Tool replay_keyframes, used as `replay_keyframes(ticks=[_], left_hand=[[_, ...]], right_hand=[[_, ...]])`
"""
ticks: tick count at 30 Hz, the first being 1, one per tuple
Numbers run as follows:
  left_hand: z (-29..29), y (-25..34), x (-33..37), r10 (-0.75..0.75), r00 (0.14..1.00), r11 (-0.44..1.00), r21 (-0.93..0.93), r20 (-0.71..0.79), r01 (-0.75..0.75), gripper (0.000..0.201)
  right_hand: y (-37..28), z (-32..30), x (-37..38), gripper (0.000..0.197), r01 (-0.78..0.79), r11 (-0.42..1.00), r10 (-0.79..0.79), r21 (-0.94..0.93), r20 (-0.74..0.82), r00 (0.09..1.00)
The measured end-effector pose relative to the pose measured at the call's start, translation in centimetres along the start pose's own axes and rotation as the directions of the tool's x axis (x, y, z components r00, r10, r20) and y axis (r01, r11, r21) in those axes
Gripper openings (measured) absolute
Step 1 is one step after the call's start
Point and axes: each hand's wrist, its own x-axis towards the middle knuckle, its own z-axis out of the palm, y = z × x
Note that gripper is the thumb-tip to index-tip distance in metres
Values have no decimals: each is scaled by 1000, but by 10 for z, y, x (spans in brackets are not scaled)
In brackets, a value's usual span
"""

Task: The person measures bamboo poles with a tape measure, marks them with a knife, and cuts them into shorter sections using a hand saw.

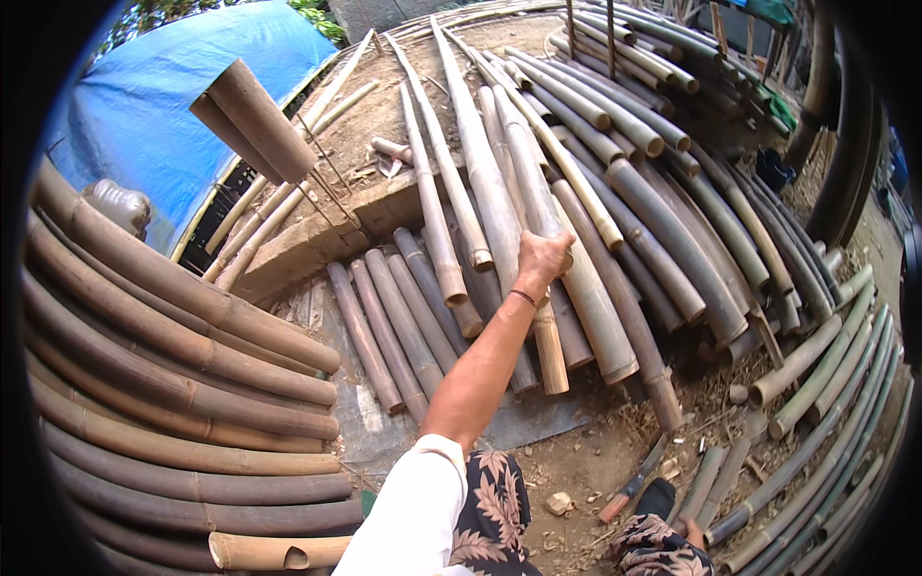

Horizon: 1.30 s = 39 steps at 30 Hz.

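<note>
One left hand (545, 255) clasping bamboo (584, 309); one blue tarp (230, 58).

Left hand (545, 257), white sleeve (403, 509), curled round a bamboo pole (551, 357) among many. Brown poles (206, 353) stacked at left; greenish poles (828, 372) lower right. Blue tarp (192, 82) upper left, plastic jug (117, 206) near it. Patterned trousers (490, 509), lower edge.

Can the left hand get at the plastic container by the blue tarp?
Probably not: the left hand grips a bamboo pole, and the bamboo stack lies on the near side of the plastic container.
</note>
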Motion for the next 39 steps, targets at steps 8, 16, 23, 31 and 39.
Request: replay_keyframes(ticks=[8,16,23,31,39], left_hand=[[46,-7,59,176,966,888,454,-192,-71,92],[-72,-8,64,376,783,526,810,-496,261,66],[-186,-78,35,-104,948,811,526,-299,255,81],[-139,-32,-161,10,749,306,-715,663,629,56],[-78,-51,-303,332,490,-8,-517,806,856,58]], right_hand=[[-56,3,17,55,-54,989,38,-140,-120,992],[-68,-10,18,56,-108,983,74,-152,-211,975],[-52,-52,-26,56,-19,986,-43,-166,-361,932],[-328,-113,-54,53,534,791,-307,299,-561,769],[-528,58,14,90,497,865,-473,69,443,762]])
